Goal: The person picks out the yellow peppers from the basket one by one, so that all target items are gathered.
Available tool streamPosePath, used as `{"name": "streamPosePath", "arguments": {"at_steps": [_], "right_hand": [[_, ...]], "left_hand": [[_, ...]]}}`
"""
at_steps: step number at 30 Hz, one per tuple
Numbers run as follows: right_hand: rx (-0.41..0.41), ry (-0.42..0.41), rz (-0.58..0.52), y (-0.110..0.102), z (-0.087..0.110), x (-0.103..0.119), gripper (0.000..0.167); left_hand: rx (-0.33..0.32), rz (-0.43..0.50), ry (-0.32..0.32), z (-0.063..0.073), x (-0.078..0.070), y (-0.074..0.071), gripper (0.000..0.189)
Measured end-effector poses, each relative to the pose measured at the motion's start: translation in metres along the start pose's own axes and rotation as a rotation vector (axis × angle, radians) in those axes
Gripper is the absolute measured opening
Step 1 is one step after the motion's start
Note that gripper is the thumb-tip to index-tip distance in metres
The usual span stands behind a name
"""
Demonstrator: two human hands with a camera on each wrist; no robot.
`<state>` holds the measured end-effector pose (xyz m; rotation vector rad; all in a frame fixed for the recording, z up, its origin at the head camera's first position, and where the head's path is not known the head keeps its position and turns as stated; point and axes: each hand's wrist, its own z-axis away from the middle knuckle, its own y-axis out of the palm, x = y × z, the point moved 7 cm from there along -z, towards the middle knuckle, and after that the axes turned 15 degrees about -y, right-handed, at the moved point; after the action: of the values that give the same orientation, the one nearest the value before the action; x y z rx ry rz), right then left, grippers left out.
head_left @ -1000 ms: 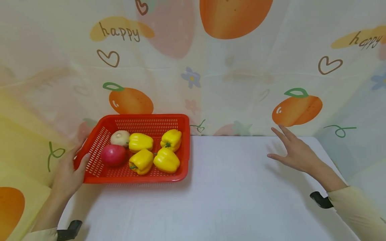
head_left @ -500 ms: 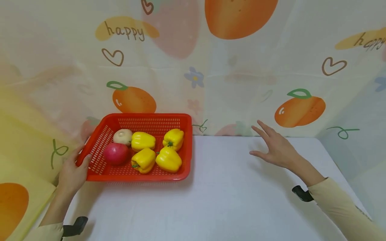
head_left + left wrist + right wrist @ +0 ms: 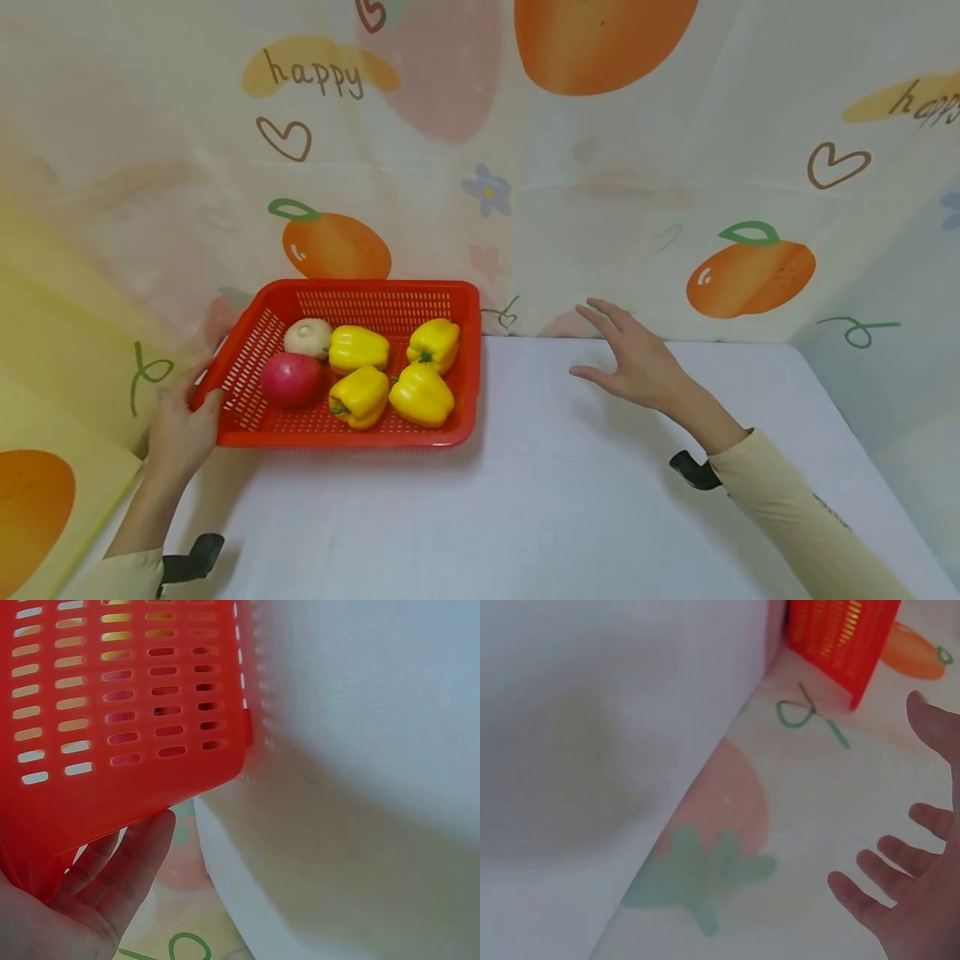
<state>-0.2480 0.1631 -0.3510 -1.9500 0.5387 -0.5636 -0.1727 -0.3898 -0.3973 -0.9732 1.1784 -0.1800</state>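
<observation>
A red slatted plastic basket [image 3: 345, 439] stands at the back left of the table, against the backdrop. In it lie several yellow bell peppers [image 3: 422, 395], a round pinkish-red fruit or vegetable [image 3: 291, 380] and a pale cream round one [image 3: 307, 337]. My left hand [image 3: 182, 425] grips the basket's left rim, thumb over the inside and fingers under the lip; in the left wrist view the fingers [image 3: 139, 862] show below the rim. My right hand [image 3: 637, 358] is held over the table to the right of the basket, fingers spread and holding nothing.
A white cloth covers the table [image 3: 570, 517]. A printed fabric backdrop [image 3: 600, 208] rises along the far edge and both sides. Each wrist wears a black camera mount [image 3: 693, 471].
My right hand has moved left toward the basket, its fingers still spread. The left hand keeps its grip on the rim; the whole view has shifted slightly.
</observation>
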Motion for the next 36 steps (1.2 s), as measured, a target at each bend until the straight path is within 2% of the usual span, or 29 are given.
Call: {"name": "streamPosePath", "arguments": {"at_steps": [10,15,18,30,36], "right_hand": [[-0.055,-0.005,-0.080,-0.002,-0.028,0.023,0.083],[-0.127,0.016,-0.116,-0.005,-0.041,0.029,0.082],[-0.143,0.024,-0.143,-0.004,-0.049,0.034,0.081],[-0.110,0.178,-0.171,0.010,-0.083,0.051,0.075],[-0.064,0.174,-0.200,0.023,-0.097,0.064,0.075]], "left_hand": [[0.013,0.007,-0.036,0.002,0.002,0.000,0.051],[0.007,0.034,-0.031,0.002,0.001,-0.001,0.051],[0.006,0.045,-0.025,0.002,0.000,0.000,0.051],[-0.008,0.041,-0.045,0.001,0.002,0.001,0.051],[-0.005,0.053,-0.050,0.001,0.002,0.001,0.051]]}}
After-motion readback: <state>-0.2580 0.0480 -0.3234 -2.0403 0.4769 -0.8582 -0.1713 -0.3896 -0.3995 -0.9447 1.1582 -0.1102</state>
